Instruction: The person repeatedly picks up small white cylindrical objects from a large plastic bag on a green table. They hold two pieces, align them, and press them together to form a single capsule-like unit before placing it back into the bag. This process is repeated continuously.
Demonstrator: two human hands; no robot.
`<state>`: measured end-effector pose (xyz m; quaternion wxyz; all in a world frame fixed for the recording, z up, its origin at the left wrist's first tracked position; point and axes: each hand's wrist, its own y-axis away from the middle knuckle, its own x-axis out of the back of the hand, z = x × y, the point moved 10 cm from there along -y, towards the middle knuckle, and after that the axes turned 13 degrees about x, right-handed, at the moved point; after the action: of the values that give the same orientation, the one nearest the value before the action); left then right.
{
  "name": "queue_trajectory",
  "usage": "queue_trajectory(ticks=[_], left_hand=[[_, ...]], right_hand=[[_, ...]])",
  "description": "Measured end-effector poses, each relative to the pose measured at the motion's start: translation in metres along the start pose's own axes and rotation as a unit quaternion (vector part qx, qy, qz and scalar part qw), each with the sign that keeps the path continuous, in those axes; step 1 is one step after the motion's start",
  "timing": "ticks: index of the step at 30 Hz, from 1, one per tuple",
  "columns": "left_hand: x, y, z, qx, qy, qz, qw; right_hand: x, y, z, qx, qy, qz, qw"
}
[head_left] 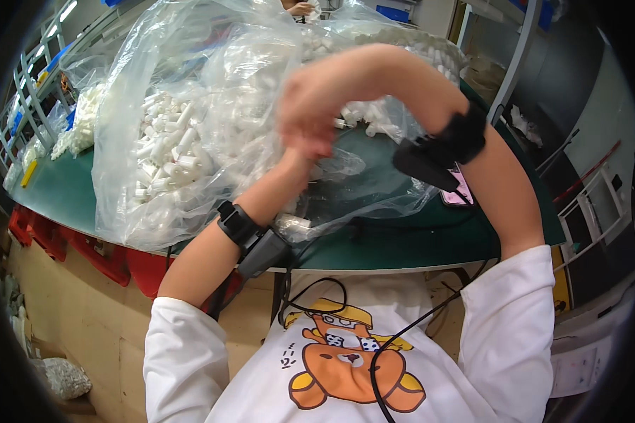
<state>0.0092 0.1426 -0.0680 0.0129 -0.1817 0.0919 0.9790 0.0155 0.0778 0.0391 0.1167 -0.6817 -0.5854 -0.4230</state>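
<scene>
working at the mouth of a big clear plastic bag [190, 141] stuffed with small white plastic tubes [166, 151], which sits on the green table [56, 187] right in front of the person. right hand [307, 106] is raised over the bag front, motion-blurred, fingers curled but cannot tell if they pinch film or a tube. left hand [300, 158] comes up from below and is mostly hidden behind the right one, so its finger state can't be told either. both wrists carry black straps with small black devices, left wrist unit [250, 240], right wrist unit [437, 151], with cables trailing down to the shirt. judgement: to do this cleanly, keep the loose film bunched in one hand while the other works, lift rather than drag so tubes don't spill over the table edge, and keep the cables clear of the bag folds. more bagged white parts [81, 120] lie far left.
</scene>
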Motion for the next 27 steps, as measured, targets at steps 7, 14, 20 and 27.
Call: queue_trajectory(ticks=[7, 14, 20, 27], left_hand=[[0.010, -0.001, 0.010, -0.044, -0.053, 0.076, 0.995], [0.013, -0.001, 0.008, -0.037, -0.046, 0.065, 0.996], [0.011, -0.003, 0.009, -0.042, -0.042, 0.055, 0.997], [0.012, -0.001, 0.007, -0.042, -0.046, 0.055, 0.997]], right_hand=[[0.015, 0.016, 0.155, -0.181, 0.258, 0.066, 0.947], [0.044, -0.020, 0.146, -0.125, 0.350, 0.308, 0.876], [0.044, -0.033, 0.149, -0.035, 0.324, 0.347, 0.880], [0.036, -0.018, 0.141, -0.018, 0.304, 0.433, 0.849]])
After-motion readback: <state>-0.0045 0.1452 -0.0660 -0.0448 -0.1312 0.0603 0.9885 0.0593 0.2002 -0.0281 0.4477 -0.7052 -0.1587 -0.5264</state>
